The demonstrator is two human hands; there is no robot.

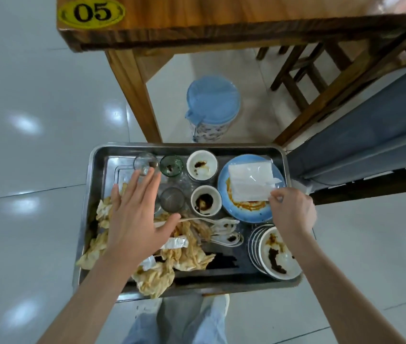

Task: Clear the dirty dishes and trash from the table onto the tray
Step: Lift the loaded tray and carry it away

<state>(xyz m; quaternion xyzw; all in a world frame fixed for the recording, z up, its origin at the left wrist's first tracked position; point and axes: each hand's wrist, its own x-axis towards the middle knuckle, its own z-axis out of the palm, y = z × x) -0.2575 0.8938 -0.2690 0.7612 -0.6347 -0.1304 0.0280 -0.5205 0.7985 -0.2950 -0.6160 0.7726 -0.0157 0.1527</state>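
Hovering left hand [132, 219] fingers spread, right hand [293, 212] pinching napkin [249, 182]

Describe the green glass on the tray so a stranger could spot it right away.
Find the metal tray below the wooden table. Along its far edge stand three round vessels. The green glass is the middle one, tinted unlike the clear glass and white bowl beside it.

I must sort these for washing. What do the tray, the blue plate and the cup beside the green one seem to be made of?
Tray: probably stainless steel, grey with blurred reflections. Blue plate: looks like glazed ceramic or melamine, with a smooth shine. Clear cup: probably glass, since the tray shows through it.
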